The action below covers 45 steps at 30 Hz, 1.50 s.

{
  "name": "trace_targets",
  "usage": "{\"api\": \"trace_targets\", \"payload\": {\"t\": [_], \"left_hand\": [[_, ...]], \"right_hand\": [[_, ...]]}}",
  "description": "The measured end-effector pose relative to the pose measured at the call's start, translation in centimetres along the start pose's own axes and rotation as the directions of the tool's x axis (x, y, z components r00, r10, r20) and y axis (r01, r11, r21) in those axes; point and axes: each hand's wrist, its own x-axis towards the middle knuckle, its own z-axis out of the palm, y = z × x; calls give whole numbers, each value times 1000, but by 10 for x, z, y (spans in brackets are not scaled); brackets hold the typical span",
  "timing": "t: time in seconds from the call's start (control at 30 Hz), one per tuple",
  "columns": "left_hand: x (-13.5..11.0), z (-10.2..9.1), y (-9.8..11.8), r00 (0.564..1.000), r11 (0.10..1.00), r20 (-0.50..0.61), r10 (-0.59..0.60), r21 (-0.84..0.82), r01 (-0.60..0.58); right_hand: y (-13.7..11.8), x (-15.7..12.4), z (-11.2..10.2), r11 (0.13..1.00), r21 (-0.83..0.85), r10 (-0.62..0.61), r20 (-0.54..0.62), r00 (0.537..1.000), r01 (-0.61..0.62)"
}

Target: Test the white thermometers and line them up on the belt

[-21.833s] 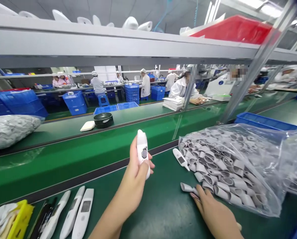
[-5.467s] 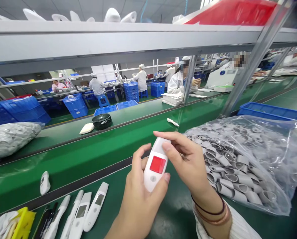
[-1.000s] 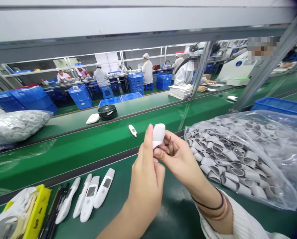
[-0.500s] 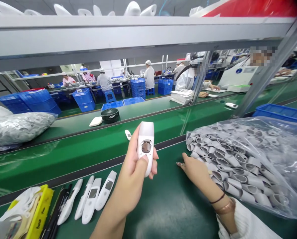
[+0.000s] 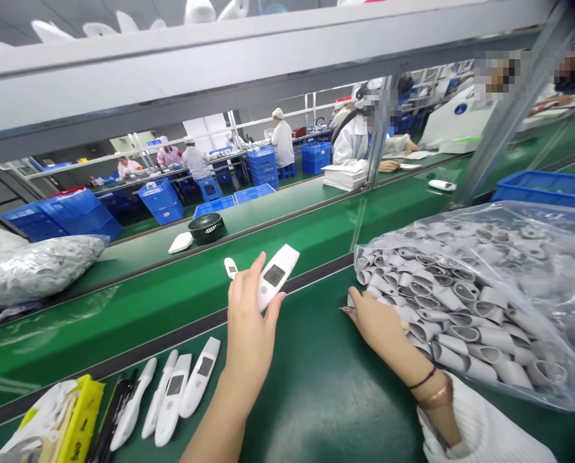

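In my left hand (image 5: 251, 315) is a white handheld thermometer (image 5: 278, 275), gripped between thumb and fingers, tilted, with its grey display and round button facing me. My right hand (image 5: 372, 321) is closed at the fingertips beside a clear plastic bag (image 5: 548, 257) of grey tube-like plastic caps (image 5: 465, 334). A pale grey edge shows at those fingertips, but I cannot make out what they hold. At the lower left, several white thermometers (image 5: 172, 402) lie side by side on the green work surface (image 5: 326, 392).
A yellow bin (image 5: 82, 418) and dark pens (image 5: 114, 411) occupy the lower left. Another thermometer (image 5: 230, 267) lies on the green conveyor belt (image 5: 172, 283). Beyond are a black round part (image 5: 207, 228), a blue tray (image 5: 552, 186) and co-workers. A metal shelf (image 5: 220, 54) crosses overhead.
The thermometer in my left hand has turned over, from its round-opening side to its display side, and tilted right. My right hand stays by the bag. The camera view has shifted slightly.
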Motion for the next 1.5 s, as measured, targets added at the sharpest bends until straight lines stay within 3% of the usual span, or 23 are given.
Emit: {"api": "trace_targets", "payload": {"t": [0.1,0.17,0.27,0.33,0.43,0.53,0.63,0.7,0.8,0.97,1.07,1.17,1.33,1.4,1.5], "left_hand": [[25,30,-24,990,990,126,-58,135,41],[48,52,-46,978,966,139,-156,228,122],[82,75,-77,949,891,33,-314,355,282],[99,79,-92,924,843,-49,-378,394,366],[113,70,-108,882,784,-183,-435,404,471],[116,49,-121,804,719,-311,-508,362,594],[114,29,-133,744,690,-328,-582,285,666],[112,21,-137,743,715,-300,-598,218,664],[111,16,-131,777,791,-269,-569,78,606],[100,17,-90,848,874,-249,-467,-273,401],[74,7,-57,905,826,-179,-386,-504,253],[41,-14,-26,956,705,-108,-272,-699,122],[2,-41,8,990,496,-7,-144,-866,66],[-4,-44,15,993,468,30,-117,-880,81],[-6,-46,20,996,483,53,-73,-872,82]], "right_hand": [[-4,0,3,999,23,-33,-10,999,33],[-7,0,4,998,39,-50,-24,998,51],[-8,1,5,995,64,-72,-46,996,75],[-7,1,6,993,84,-81,-55,995,85],[-6,1,6,990,112,-80,-71,994,88],[-5,0,6,986,143,-77,-93,993,90],[-4,2,6,978,186,-74,-110,991,93],[-4,3,5,969,226,-77,-120,990,102],[-5,3,4,942,308,-94,-139,986,133],[-4,1,5,845,506,-87,-187,978,172],[3,6,2,736,662,-5,-208,978,144],[10,15,-14,548,827,48,-187,981,130],[1,12,-77,203,966,-46,-153,987,159],[-8,1,-106,84,979,-86,-179,980,186],[-26,-20,-135,-199,933,-76,-318,945,299]]}}
